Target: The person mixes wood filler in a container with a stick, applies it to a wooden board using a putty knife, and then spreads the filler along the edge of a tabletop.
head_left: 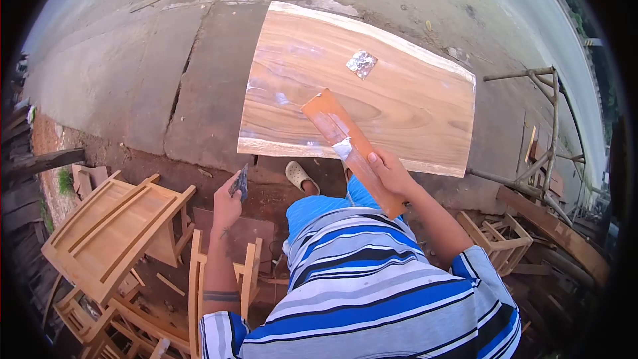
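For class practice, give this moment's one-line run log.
left hand: dark flat piece | right hand: orange board | wooden slab: silvery square on top

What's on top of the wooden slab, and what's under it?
A silvery, mottled square lies on the wooden slab, with pale smears nearby. The orange board in the right hand hides part. What's directly under is covered.

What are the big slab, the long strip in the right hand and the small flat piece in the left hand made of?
The slab is wood: smooth, pale brown, with flowing grain and lighter, rough edges. The strip looks like orange-brown wood, though its plain, white-smeared surface leaves that open. The flat piece is dark, thin and spotted, perhaps metal.
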### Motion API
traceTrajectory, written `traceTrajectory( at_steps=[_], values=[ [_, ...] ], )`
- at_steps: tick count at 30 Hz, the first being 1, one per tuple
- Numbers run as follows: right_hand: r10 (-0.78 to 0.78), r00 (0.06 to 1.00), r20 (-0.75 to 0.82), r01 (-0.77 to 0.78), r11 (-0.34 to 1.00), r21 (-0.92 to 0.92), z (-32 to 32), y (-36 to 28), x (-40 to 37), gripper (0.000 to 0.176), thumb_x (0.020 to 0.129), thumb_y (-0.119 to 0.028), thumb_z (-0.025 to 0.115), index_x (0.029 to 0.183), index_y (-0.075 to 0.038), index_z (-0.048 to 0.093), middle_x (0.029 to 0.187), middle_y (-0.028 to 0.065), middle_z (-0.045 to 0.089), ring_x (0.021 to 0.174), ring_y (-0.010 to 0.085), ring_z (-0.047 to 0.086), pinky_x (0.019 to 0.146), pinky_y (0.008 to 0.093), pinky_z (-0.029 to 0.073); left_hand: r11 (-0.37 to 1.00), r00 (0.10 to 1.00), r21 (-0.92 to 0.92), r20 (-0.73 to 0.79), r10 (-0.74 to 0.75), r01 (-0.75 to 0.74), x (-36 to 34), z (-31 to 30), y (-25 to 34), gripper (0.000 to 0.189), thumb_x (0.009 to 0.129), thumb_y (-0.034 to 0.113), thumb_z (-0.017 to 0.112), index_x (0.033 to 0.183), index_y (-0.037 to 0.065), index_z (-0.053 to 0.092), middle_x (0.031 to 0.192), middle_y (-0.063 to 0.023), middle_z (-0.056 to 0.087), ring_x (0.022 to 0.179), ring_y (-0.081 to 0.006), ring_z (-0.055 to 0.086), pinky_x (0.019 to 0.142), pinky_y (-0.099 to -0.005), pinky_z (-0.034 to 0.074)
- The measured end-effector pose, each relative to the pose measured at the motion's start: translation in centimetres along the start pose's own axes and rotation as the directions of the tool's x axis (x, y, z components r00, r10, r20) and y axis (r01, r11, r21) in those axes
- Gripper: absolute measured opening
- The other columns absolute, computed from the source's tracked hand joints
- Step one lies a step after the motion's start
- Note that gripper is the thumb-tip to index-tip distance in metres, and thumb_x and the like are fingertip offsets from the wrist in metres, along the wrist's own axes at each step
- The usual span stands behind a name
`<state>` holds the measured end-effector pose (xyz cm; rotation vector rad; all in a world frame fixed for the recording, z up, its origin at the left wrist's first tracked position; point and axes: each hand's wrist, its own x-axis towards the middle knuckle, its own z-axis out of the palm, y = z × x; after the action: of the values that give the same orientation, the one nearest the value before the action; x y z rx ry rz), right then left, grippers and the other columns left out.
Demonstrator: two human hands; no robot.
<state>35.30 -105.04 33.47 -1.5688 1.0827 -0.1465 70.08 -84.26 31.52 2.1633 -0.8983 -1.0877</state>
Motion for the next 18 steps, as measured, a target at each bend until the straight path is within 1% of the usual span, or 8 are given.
traceTrajectory(
  at_steps=[1,4,7,9,10,11,15,18],
  values=[
    [0.052,0.997,-0.054,-0.049,0.997,0.053,-1.0,2.0,-0.9,0.046,0.102,-0.039,0.04,0.108,0.003,0.059,0.089,0.0167,0.062,0.085,0.0212,0.058,0.078,0.0366,0.046,0.999,0.997,0.004,0.066,0.046,-0.046,1.5,1.8,0.5,0.049,0.084,-0.009,0.051,0.13,0.004,0.056,0.117,-0.025,0.063,0.11,-0.0349,0.062,0.094,-0.0337,0.045],
    [0.096,0.956,-0.279,-0.072,0.993,0.093,-4.0,7.0,-2.2,0.048,0.103,-0.04,0.038,0.108,0.004,0.058,0.087,0.016,0.06,0.083,0.0196,0.055,0.078,0.0363,0.046,0.987,0.971,0.026,0.189,0.148,-0.156,5.8,7.6,5.3,0.049,0.081,-0.009,0.049,0.128,0.004,0.057,0.111,-0.0295,0.062,0.106,-0.0421,0.06,0.091,-0.0395,0.047],
    [0.204,0.908,-0.366,-0.182,0.979,0.095,-7.0,14.5,-1.0,0.046,0.103,-0.038,0.038,0.104,0.004,0.056,0.087,0.0096,0.059,0.084,0.0156,0.051,0.078,0.0334,0.044,0.946,0.937,0.197,0.287,0.197,-0.259,11.8,14.4,10.3,0.051,0.081,-0.01,0.046,0.129,0.006,0.057,0.11,-0.0278,0.063,0.105,-0.0415,0.061,0.091,-0.0411,0.047],
    [0.164,0.899,-0.406,-0.149,0.986,0.069,-8.8,18.9,1.9,0.048,0.103,-0.04,0.037,0.105,0.004,0.056,0.086,0.0173,0.061,0.082,0.0255,0.057,0.077,0.0377,0.045,0.914,0.924,0.31,0.355,0.144,-0.262,16.9,19.6,12.9,0.054,0.08,-0.01,0.045,0.128,0.009,0.058,0.106,-0.0293,0.062,0.1,-0.0457,0.059,0.086,-0.0464,0.047],
    [0.164,0.893,-0.418,-0.151,0.986,0.063,-9.2,21.0,2.3,0.049,0.103,-0.04,0.037,0.106,0.005,0.056,0.086,0.0212,0.062,0.082,0.0305,0.06,0.076,0.0398,0.046,0.907,0.921,0.274,0.316,0.228,-0.318,19.6,22.4,12.8,0.053,0.079,-0.009,0.045,0.128,0.008,0.058,0.104,-0.0295,0.062,0.098,-0.0456,0.059,0.085,-0.0472,0.047],
    [0.201,0.901,-0.386,-0.185,0.98,0.079,-9.8,22.4,3.4,0.049,0.103,-0.04,0.037,0.105,0.005,0.056,0.086,0.0224,0.061,0.081,0.0324,0.06,0.076,0.0404,0.046,0.896,0.912,0.242,0.272,0.307,-0.373,22.4,25.1,12.5,0.052,0.079,-0.009,0.045,0.127,0.007,0.059,0.102,-0.0296,0.063,0.096,-0.0455,0.06,0.083,-0.0481,0.048],
    [0.262,0.926,-0.272,-0.244,0.965,0.098,-12.2,26.0,11.6,0.049,0.103,-0.041,0.037,0.104,0.005,0.055,0.084,0.0252,0.06,0.081,0.0371,0.06,0.075,0.042,0.046,0.865,0.927,0.333,0.17,0.335,-0.374,30.1,31.3,15.4,0.053,0.073,-0.01,0.049,0.124,0.002,0.059,0.104,-0.0273,0.064,0.099,-0.0428,0.06,0.085,-0.0476,0.049],
    [0.226,0.95,-0.214,-0.211,0.973,0.091,-13.0,27.5,16.9,0.05,0.102,-0.042,0.037,0.1,0.005,0.055,0.083,0.0253,0.059,0.079,0.0385,0.06,0.073,0.0428,0.045,0.864,0.958,0.419,0.178,0.224,-0.279,31.9,33.4,17.5,0.051,0.075,-0.01,0.045,0.123,0.002,0.06,0.107,-0.0293,0.062,0.098,-0.043,0.06,0.084,-0.046,0.049]
  ],
)
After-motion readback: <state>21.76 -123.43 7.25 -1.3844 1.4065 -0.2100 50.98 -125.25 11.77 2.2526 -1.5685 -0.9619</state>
